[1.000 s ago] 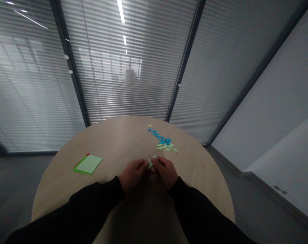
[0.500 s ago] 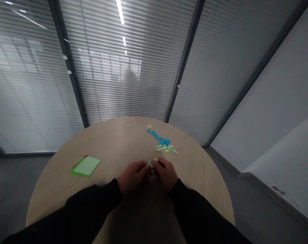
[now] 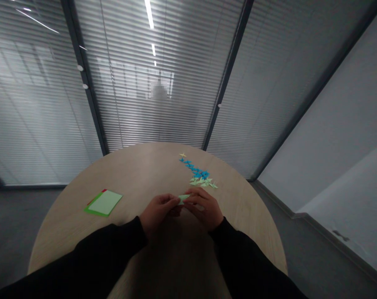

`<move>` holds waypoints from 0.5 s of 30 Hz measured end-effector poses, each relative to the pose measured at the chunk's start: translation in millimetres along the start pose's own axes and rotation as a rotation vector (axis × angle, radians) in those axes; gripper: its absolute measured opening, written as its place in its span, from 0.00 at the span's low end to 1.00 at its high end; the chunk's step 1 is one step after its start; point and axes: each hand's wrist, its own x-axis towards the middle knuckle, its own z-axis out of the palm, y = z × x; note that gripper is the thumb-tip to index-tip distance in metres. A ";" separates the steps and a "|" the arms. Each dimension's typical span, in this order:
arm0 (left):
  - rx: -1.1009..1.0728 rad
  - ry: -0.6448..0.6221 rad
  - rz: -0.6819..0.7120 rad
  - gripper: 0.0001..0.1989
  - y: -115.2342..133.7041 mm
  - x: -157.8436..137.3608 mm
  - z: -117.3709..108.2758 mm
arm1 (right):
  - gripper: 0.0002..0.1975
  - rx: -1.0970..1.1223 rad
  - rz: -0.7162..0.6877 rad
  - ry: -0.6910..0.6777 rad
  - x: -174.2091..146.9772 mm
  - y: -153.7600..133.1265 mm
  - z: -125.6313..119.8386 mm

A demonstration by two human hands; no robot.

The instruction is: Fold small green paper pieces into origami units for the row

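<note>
A small folded piece of pale green paper [image 3: 183, 198] is held between my two hands above the near part of the table. My left hand [image 3: 159, 211] pinches its left end between thumb and fingers. On the other side, my right hand [image 3: 204, 207] has its fingers closed on the right end, covering part of the paper. Just beyond my right hand lie several pale green folded paper pieces [image 3: 203, 182], bunched together. Several blue folded paper pieces [image 3: 196, 170] trail away from them, with one yellow folded piece [image 3: 182, 155] at the far end.
On the left of the round wooden table [image 3: 138, 166] lies a stack of paper sheets [image 3: 105, 203], pale green on top with bright green and red edges below. Glass panels with blinds [image 3: 157, 120] stand behind the table, and a white wall [image 3: 331, 137] is at the right.
My hands have moved slightly apart, and more of the folded paper shows between them. My right hand's fingers have shifted and now reach over the paper's right end.
</note>
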 end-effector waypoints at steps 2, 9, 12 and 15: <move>-0.011 -0.005 -0.001 0.18 0.0 -0.5 0.3 | 0.05 -0.069 -0.077 0.009 -0.3 0.5 0.3; -0.013 0.016 -0.010 0.17 2.0 -5.4 1.0 | 0.04 -0.242 -0.184 -0.003 -0.8 -1.8 4.7; 0.009 0.024 -0.015 0.18 2.4 -6.7 -0.4 | 0.04 -0.326 -0.205 0.012 -1.5 -3.8 5.1; 0.028 0.022 -0.017 0.17 2.9 -7.3 -0.8 | 0.04 -0.427 -0.222 0.027 -1.2 -7.5 5.0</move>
